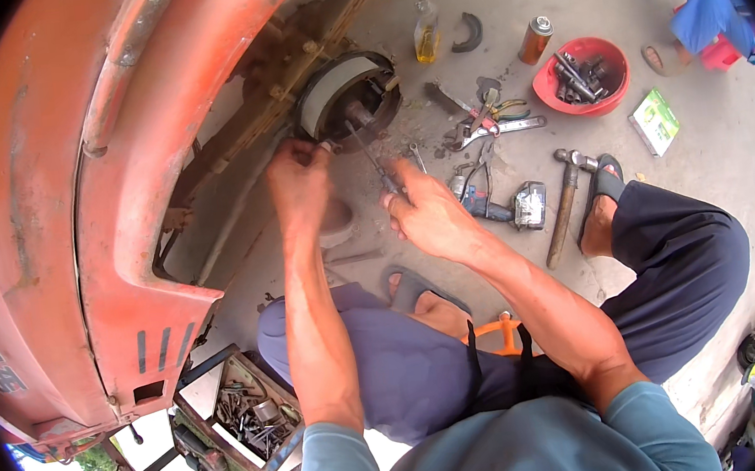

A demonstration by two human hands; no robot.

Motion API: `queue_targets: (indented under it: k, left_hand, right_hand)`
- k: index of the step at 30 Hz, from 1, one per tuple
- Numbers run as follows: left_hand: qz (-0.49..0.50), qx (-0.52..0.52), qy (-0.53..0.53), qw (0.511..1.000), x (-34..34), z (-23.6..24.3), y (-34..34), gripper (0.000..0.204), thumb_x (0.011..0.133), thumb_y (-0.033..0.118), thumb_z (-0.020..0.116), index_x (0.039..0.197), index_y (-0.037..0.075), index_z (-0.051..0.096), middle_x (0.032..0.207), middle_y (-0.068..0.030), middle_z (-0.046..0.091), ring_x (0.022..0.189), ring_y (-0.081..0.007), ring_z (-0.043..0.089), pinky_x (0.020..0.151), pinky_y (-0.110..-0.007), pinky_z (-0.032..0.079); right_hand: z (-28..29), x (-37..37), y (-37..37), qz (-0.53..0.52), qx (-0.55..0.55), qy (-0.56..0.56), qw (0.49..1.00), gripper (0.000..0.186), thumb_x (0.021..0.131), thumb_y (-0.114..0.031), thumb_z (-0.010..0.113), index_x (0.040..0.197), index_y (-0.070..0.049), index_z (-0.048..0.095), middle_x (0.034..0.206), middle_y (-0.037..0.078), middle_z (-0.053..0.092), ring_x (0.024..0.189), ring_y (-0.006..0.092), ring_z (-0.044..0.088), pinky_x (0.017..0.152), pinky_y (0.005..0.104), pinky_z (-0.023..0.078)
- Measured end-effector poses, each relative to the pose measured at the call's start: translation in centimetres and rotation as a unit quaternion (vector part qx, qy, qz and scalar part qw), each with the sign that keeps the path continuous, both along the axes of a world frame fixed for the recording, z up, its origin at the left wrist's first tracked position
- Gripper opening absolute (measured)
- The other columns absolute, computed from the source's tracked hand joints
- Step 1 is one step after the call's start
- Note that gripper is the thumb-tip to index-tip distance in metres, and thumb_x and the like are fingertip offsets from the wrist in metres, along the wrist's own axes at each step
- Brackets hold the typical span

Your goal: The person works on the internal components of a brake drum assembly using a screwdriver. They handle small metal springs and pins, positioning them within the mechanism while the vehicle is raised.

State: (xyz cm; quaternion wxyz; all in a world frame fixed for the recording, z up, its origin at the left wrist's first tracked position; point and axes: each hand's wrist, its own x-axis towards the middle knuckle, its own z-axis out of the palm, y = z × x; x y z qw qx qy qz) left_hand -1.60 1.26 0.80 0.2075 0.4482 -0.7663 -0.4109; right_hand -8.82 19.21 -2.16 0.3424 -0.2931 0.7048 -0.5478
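Note:
Before me, under an orange-red vehicle body (143,232), is a wheel brake assembly with a curved brake shoe (323,94) and a stub axle (359,112) at its middle. My right hand (431,216) is closed round the handle of a screwdriver (367,152). The screwdriver's shaft points up and left toward the axle; whether its tip touches anything, I cannot tell. My left hand (298,184) is at the lower left edge of the shoe, thumb and fingers pinched together. What sits between those fingertips is too small to make out.
On the concrete floor to the right lie pliers (512,111), an adjustable wrench (504,127), a cordless power tool (494,209) and a hammer (563,207). Beyond stand a red bowl of sockets (610,99), a spray can (536,39) and a bottle (426,33). Another person (708,8) sits at the far right.

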Motion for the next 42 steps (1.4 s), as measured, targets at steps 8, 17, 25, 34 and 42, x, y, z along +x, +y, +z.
queue_targets:
  k: [8,17,25,34,42]
  left_hand:
    - [-0.003,-0.015,-0.014,1.000,0.3,0.5,-0.2,0.019,0.092,0.014,0.075,0.089,-0.002,0.066,0.073,-0.0068,0.065,0.050,-0.0129,0.057,0.047,-0.030,0.044]
    - [-0.025,-0.101,0.011,0.995,1.1,-2.8,-2.0,0.016,0.092,0.011,0.073,0.093,-0.004,0.066,0.074,-0.0084,0.065,0.055,-0.0157,0.061,0.048,-0.032,0.052]
    - [-0.020,-0.106,-0.001,0.994,0.8,-2.2,-0.8,0.011,0.094,0.007,0.067,0.095,-0.004,0.065,0.075,-0.0100,0.066,0.059,-0.0167,0.062,0.054,-0.034,0.053]
    - [-0.030,-0.162,-0.005,0.986,0.7,-2.1,0.5,0.017,0.096,0.009,0.064,0.106,-0.004,0.063,0.097,-0.0272,0.073,0.089,-0.0465,0.071,0.081,-0.049,0.054]
    - [-0.012,-0.173,-0.047,0.984,0.5,-1.8,1.7,0.019,0.100,0.017,0.062,0.107,0.000,0.060,0.090,-0.0300,0.071,0.087,-0.0514,0.069,0.073,-0.056,0.053]
  right_hand:
    - [6.8,-5.6,0.9,0.074,0.041,0.361,0.929,0.016,0.078,-0.001,0.067,0.093,0.005,0.068,0.084,0.029,0.071,0.086,0.0478,0.071,0.074,0.0556,0.057]
    - [11.4,-7.6,-2.6,0.168,0.033,0.555,0.814,0.009,0.070,-0.001,0.070,0.078,-0.002,0.073,0.078,0.021,0.073,0.081,0.0398,0.074,0.065,0.0469,0.058]
    - [12.5,-7.9,-4.7,0.213,0.018,0.595,0.775,0.010,0.073,-0.004,0.068,0.078,0.001,0.075,0.081,0.024,0.073,0.082,0.0410,0.074,0.070,0.0484,0.059]
    - [12.9,-5.8,-4.5,0.259,0.086,0.603,0.749,0.012,0.074,-0.005,0.070,0.082,-0.003,0.078,0.079,0.023,0.073,0.074,0.0357,0.076,0.063,0.0451,0.059]
    - [7.7,-2.8,-1.6,0.124,-0.015,0.615,0.779,0.011,0.071,-0.013,0.072,0.076,-0.003,0.075,0.072,0.018,0.070,0.066,0.0296,0.072,0.055,0.0399,0.056]
